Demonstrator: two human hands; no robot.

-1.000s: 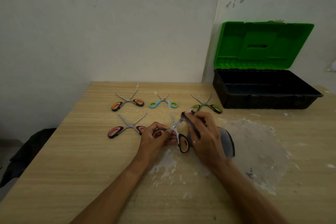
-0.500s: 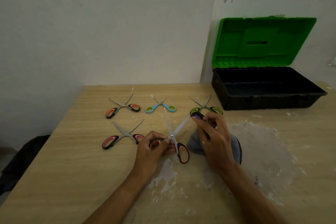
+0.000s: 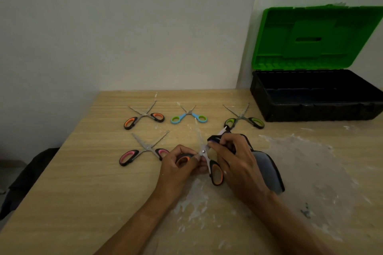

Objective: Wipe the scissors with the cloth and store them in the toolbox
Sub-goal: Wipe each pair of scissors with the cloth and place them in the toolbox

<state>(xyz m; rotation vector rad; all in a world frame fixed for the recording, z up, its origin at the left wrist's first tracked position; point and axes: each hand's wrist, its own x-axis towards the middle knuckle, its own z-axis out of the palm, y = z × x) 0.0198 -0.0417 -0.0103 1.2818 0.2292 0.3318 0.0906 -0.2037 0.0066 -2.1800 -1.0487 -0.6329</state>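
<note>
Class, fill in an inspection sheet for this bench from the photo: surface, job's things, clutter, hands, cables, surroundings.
Surface: wooden table, white residue smeared on it.
Job's things: held scissors, blades apart; cloth; orange pair, blue pair, green pair, pink pair lying open on the table; toolbox, lid up.
Clutter: nothing seen.
Hands: left hand grips a handle loop; right hand pinches the cloth against a blade.
Cables: nothing seen.
Surroundings: pale walls; dark object left of the table, unclear.

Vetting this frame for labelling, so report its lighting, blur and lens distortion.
Head view: dim, flat light with no glare, and the toolbox interior is nearly black. Head view: wide-angle bending tilts the wall corner. Head view: the upper blade of the orange scissors smears faint, while the pink scissors look sharp.
</note>
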